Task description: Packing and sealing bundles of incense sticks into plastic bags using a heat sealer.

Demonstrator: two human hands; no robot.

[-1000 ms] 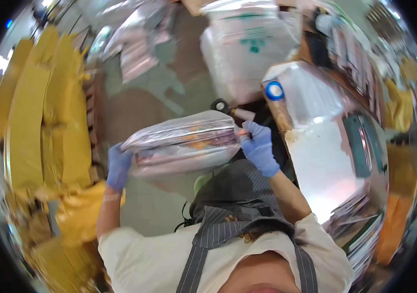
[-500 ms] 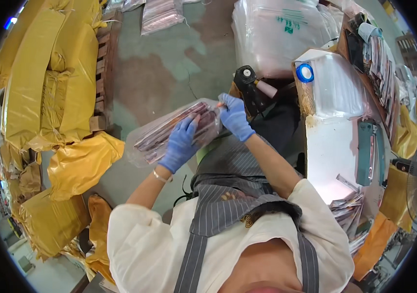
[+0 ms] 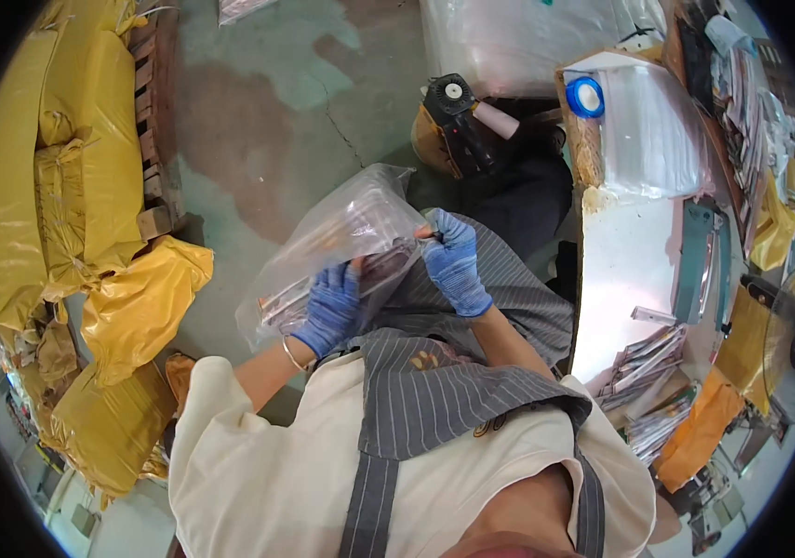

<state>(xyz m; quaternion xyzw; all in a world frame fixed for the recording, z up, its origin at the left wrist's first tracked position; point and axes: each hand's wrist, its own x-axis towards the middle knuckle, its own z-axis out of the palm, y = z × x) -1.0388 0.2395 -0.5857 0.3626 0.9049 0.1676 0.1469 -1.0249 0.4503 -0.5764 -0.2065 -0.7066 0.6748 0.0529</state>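
Observation:
A clear plastic bag point(image 3: 360, 206) lies tilted in front of my apron, its upper part loose and ballooned. Inside it is a bundle of slim, dark reddish-brown packets point(image 3: 287, 299). My left hand point(image 3: 330, 307), in a blue knit glove, is closed around the bundle from the near side, its fingertips partly under the film. At the bag's right edge my right hand point(image 3: 456, 263), gloved the same way, pinches the film between thumb and fingers. The film hides part of the packets.
Yellow-wrapped bales point(image 3: 100, 177) stand by a wooden pallet point(image 3: 157, 139) on the left. Ahead is a black device point(image 3: 460, 121) with a pale roll. On the right, a white worktop point(image 3: 625, 270) bears clear bags point(image 3: 653, 135), blue-rimmed tape point(image 3: 585, 97) and several packets point(image 3: 644, 367).
The bag's upper film has swung up and spread over the bundle. Both hands sit lower in the picture, and the view has shifted.

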